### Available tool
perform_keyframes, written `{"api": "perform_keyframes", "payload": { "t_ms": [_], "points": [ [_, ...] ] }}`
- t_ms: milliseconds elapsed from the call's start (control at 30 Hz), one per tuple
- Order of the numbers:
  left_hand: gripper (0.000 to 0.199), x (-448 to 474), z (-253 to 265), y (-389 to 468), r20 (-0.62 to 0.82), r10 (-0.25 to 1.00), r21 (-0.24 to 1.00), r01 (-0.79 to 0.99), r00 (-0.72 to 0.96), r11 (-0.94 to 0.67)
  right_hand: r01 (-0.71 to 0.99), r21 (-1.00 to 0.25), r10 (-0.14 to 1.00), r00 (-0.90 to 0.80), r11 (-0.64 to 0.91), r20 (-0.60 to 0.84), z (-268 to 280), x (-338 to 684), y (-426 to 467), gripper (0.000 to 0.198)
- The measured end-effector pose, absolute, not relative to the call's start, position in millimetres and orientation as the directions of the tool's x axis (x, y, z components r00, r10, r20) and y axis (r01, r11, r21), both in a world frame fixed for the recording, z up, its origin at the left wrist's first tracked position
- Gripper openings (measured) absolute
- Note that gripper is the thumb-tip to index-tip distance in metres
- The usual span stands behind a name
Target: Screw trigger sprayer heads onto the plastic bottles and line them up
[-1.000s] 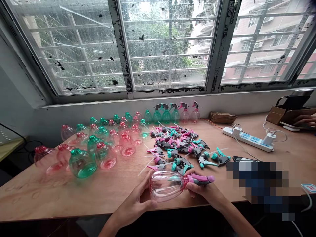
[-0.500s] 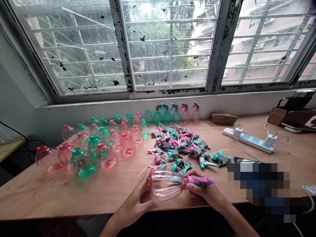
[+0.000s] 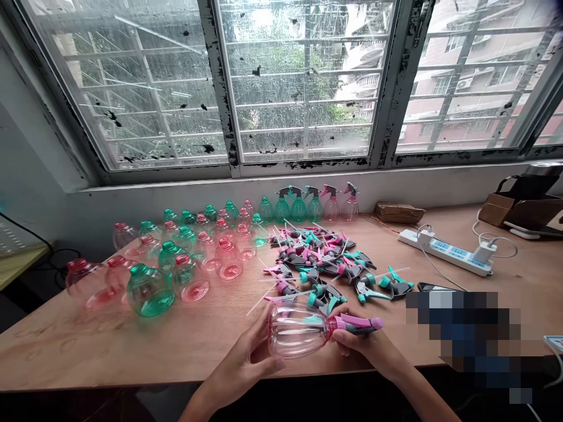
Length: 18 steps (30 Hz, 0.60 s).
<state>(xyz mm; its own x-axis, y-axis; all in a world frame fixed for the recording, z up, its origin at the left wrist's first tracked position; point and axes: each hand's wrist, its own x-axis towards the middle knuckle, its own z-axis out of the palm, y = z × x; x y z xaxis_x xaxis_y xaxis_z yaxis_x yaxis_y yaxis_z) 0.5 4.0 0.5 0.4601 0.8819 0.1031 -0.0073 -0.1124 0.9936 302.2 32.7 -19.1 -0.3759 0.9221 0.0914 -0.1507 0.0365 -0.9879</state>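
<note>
1. Two hands on one pink bottle (image 3: 299,331), held sideways over the near table edge, neck toward the right hand.
2. Left hand (image 3: 246,354) cupped round the base, thumb on the near side, fingers behind; probably to steady it, since thin, rounded plastic could roll.
3. Right hand (image 3: 363,343) pinches the pink-and-grey spray head (image 3: 358,323) at the neck, thumb nearest the camera. Gripping there likely controls the joint. Can't tell how tightly it's seated.
4. Just beyond both hands: loose pile of spray heads (image 3: 316,255), pink and teal mixed, tubes every which way. Likely dumped there for easy reach.
5. Beyond the left hand: open bottles (image 3: 226,261), pink and green, upright, mouths up, presumably grouped for quick picking.
6. Past the pile, by the wall: five bottles with heads on (image 3: 298,208), lined up, apparently parked out of the way.
7. Right of the right hand, farther out: power strip (image 3: 446,252), plugs in.
</note>
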Motion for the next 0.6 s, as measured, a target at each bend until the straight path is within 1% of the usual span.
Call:
{"api": "perform_keyframes", "payload": {
  "t_ms": [200,233,333,367,500,600],
  "points": [
    [0.088,2.4,-1.0,4.9,0.135,0.871,0.986,0.024,0.472,-0.165,-0.176,-0.984,0.927,-0.363,0.032,0.095,-19.9,301.0,34.0,0.037],
    [0.090,2.2,-1.3,5.1,0.128,0.871,0.986,0.032,0.474,-0.163,-0.175,-0.984,0.927,-0.361,0.034,0.096,-20.3,300.8,34.2,0.037],
    [0.106,-0.5,-2.2,5.5,0.104,0.880,0.986,0.069,0.464,-0.153,-0.163,-0.985,0.929,-0.354,0.053,0.109,-21.2,300.3,34.1,0.035],
    [0.107,-1.7,-2.4,5.4,0.100,0.882,0.985,0.083,0.461,-0.155,-0.159,-0.985,0.929,-0.354,0.058,0.112,-21.5,300.2,34.0,0.034],
    [0.091,-3.6,-1.3,4.2,0.115,0.876,0.975,0.116,0.468,-0.189,-0.156,-0.986,0.927,-0.357,0.063,0.116,-22.4,300.7,33.7,0.033],
    [0.092,-0.6,0.6,3.6,0.145,0.874,0.967,0.119,0.463,-0.223,-0.150,-0.987,0.931,-0.348,0.060,0.110,-22.3,301.1,33.9,0.033]
  ]
}}
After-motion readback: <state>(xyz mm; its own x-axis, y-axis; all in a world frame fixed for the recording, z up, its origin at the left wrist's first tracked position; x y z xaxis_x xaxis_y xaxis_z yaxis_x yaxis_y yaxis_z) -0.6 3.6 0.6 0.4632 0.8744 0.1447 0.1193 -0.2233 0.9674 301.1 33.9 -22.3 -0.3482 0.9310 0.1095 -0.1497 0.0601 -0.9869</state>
